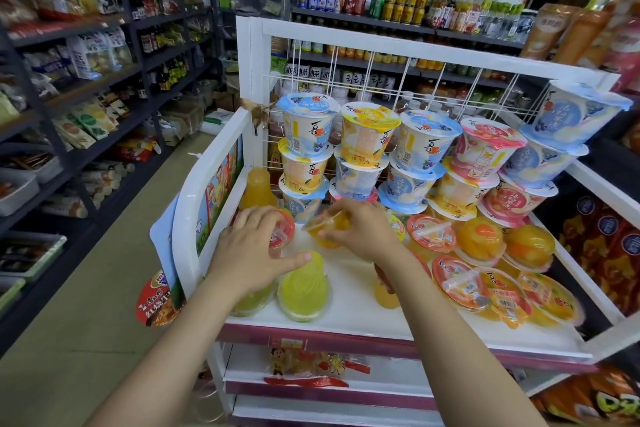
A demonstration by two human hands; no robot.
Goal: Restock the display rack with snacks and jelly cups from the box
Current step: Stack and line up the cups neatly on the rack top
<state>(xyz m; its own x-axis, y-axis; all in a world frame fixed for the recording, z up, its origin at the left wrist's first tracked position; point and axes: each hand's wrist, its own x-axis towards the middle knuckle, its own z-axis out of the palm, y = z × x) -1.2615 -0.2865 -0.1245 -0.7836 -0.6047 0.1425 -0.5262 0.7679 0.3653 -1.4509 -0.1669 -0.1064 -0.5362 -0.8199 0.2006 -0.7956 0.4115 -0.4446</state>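
head view: the white display rack stands in a shop aisle, and both hands are over the left part of its top shelf. the left hand lies over a jelly cup with a red-orange lid, fingers curled over its top and the thumb stretched out toward the green jelly cups that lie tipped near the front edge. the right hand holds a small orange jelly cup tilted on its side just above the shelf, fingers wrapped round it from above. behind the hands, tall lidded cups are stacked in leaning columns against the wire back of the rack; to the right, a crowd of orange cups fills the shelf. a yellow bottle-shaped jelly stands in the back left corner. a lower shelf holds a few flat snack packets. the box named in the task is not in view.

the step in hand looks like placing: both hands are settling cups into the bare patch between the green ones and the stacks. next, the right hand would need to turn its cup level and set it down in that gap without nudging the leaning stacks behind, which seem easy to topple; then both hands let go and return for more stock.
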